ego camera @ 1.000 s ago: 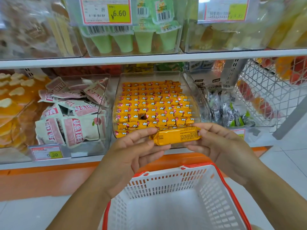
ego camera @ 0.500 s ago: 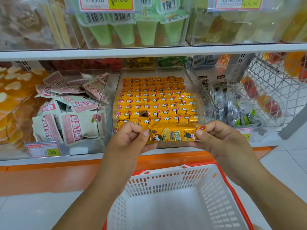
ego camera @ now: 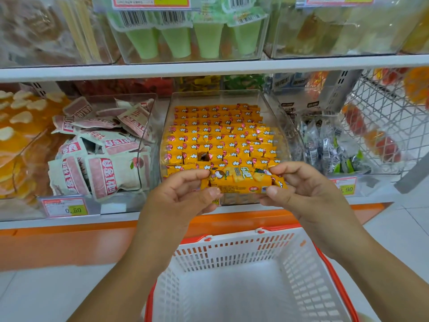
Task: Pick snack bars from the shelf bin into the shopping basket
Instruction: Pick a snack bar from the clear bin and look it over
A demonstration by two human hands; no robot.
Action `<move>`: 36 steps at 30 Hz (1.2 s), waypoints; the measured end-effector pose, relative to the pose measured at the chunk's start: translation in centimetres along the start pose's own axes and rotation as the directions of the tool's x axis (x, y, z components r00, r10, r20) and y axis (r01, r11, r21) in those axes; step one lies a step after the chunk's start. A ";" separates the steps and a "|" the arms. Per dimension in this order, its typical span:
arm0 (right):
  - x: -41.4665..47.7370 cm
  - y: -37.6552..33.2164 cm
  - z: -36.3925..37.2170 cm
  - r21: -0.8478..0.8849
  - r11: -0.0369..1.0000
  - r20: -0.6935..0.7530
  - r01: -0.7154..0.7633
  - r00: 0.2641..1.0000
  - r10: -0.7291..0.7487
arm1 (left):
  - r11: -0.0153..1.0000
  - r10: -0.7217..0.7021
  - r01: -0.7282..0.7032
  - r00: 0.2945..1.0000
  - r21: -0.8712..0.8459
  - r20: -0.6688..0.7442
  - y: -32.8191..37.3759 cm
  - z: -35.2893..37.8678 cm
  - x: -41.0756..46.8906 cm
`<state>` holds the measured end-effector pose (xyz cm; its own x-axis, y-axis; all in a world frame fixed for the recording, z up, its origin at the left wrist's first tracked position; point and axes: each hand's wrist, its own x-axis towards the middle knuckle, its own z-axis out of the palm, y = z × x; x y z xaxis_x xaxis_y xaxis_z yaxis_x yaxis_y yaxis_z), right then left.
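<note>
Orange snack bar (ego camera: 241,182); price tag (ego camera: 66,207) "0.50"

we see a yellow-orange snack bar (ego camera: 241,183) printed with cartoon figures, rows of matching orange bars (ego camera: 218,135) dotted red and white, a white slotted basket (ego camera: 232,256) rimmed in orange-red, pink-and-white packets (ego camera: 102,163) and pale green cups (ego camera: 176,43)

Yellow snack bar (ego camera: 241,183) (horizontal) before bin (ego camera: 276,112)
</note>
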<state>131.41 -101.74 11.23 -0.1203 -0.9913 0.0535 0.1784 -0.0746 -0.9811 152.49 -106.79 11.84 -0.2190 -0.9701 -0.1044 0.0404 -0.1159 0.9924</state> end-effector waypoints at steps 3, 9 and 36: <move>0.1 0.1 0.2 0.044 0.999 0.023 -0.012 1.000 0.011 | 1.000 -0.007 0.007 1.000 -0.025 -0.005 -0.2 -0.5 0.3; 0.2 -0.6 0.7 0.140 0.989 -0.016 -0.051 0.998 0.054 | 0.995 -0.035 0.034 0.999 -0.091 -0.013 0.0 -0.9 0.3; 0.3 0.2 1.4 0.062 0.997 -0.079 -0.040 0.996 0.045 | 0.999 0.030 -0.032 0.998 -0.033 -0.059 -0.1 -1.2 0.2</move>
<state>132.74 -102.17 11.26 -0.1886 -0.9820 -0.0053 0.2436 -0.0416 -0.9690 153.57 -107.22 11.64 -0.1600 -0.9840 -0.0780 0.0796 -0.0916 0.9926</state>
